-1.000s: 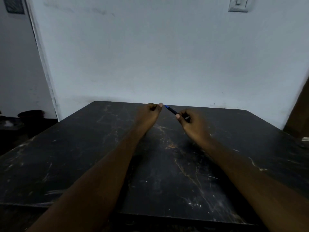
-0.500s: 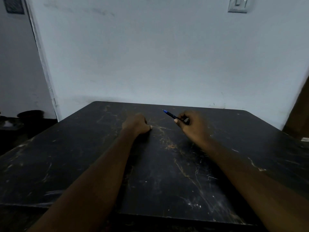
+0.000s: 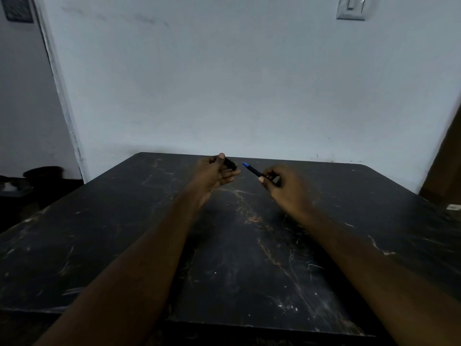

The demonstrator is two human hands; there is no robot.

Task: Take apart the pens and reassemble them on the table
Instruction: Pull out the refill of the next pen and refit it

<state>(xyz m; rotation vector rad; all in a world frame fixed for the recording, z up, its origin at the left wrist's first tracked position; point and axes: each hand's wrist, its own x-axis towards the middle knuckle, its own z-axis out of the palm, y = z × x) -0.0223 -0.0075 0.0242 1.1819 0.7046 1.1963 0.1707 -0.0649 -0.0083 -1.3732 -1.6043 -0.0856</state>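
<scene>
The left hand (image 3: 214, 177) is lifted off the table (image 3: 112, 245), its thumb and curled fingers pinching a short dark piece (image 3: 230, 164) (most likely the pen's cap, though the dim light leaves that a guess). The right hand (image 3: 289, 191) pinches the pen (image 3: 253, 170) by its rear half, with the blue-tipped front end pointing up and left toward that piece. The head view is the only one to go on. A second ago the left fingertips were right at the pen's tip. Half a second ago the left hand was down on the table as a fist, well apart from the pen, which the right hand held much as it does now. Now the left hand is up again with the dark piece, which sits near the pen tip with a small gap between them. I read this as the turn from taking apart to putting back: the piece seems to have come off, gone down to the table and been picked up again. The next move would be lining it up with the tip and sliding it on.
</scene>
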